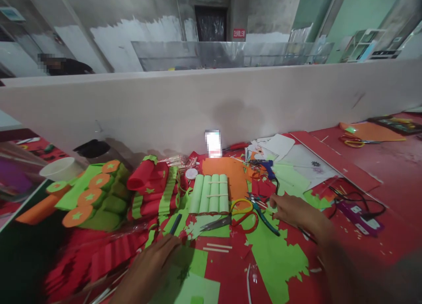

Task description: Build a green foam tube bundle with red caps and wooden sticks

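Observation:
My left hand [154, 262] lies low over green and red paper scraps. Its fingers are stretched forward and hold nothing, and the tips are close to a dark pen [176, 223]. My right hand [292, 210] reaches left across the table with fingers extended and empty. Its tips are beside teal-handled pliers [265, 218] and scissors [239, 215] with yellow and red handles. Just behind the scissors lies a raft of pale green paper rolls [211, 193] joined by thin sticks.
Red paper rolls [148, 179] and green rolls with orange star caps [95, 194] sit at the left, near a white cup [61, 168]. A blue glue gun [265, 164], orange paper [232, 172], a lit phone [213, 143] and a corded power strip [361, 218] lie before the white partition [211, 101].

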Available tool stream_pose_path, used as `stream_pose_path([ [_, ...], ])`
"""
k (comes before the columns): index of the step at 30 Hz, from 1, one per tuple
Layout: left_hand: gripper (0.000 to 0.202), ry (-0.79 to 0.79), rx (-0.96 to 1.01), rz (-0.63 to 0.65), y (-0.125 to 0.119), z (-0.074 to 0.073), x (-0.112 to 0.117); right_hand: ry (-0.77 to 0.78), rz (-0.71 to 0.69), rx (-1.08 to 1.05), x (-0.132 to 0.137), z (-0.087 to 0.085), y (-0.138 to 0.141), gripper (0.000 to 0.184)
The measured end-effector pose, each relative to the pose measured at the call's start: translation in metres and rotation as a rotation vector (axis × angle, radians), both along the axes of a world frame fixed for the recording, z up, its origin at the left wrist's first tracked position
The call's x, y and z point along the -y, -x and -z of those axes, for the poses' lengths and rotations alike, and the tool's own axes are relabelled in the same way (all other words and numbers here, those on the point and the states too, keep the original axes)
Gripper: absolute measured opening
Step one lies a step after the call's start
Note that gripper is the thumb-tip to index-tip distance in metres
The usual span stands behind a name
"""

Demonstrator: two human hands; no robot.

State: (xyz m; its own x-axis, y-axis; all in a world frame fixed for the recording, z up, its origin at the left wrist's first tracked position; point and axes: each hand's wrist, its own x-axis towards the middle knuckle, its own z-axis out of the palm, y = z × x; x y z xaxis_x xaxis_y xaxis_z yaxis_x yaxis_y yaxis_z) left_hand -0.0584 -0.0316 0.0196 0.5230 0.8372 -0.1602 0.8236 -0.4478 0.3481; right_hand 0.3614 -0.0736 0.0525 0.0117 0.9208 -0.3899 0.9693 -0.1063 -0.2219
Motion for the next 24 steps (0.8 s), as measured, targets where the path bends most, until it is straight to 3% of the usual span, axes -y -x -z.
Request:
stream_pose_path([
  [5,0.028,0.015,0.018,-0.016,-0.012,-0.014,-0.006,0.013,0.005,-0.168,0.006,-0.013,-0.033,0.008],
  [12,0.021,0.000,0.143,0.096,-0.024,-0.023,-0.015,-0.190,0.082,-0.468,0.001,-0.050,-0.035,0.026],
  [18,0.024,0.065,0.265,0.071,-0.055,-0.051,-0.025,-0.216,0.163,-0.963,-0.027,-0.052,0.013,0.027],
  [24,0.026,0.139,0.443,0.043,-0.087,-0.086,-0.043,-0.185,0.093,-1.166,-0.072,-0.038,0.093,0.029],
])
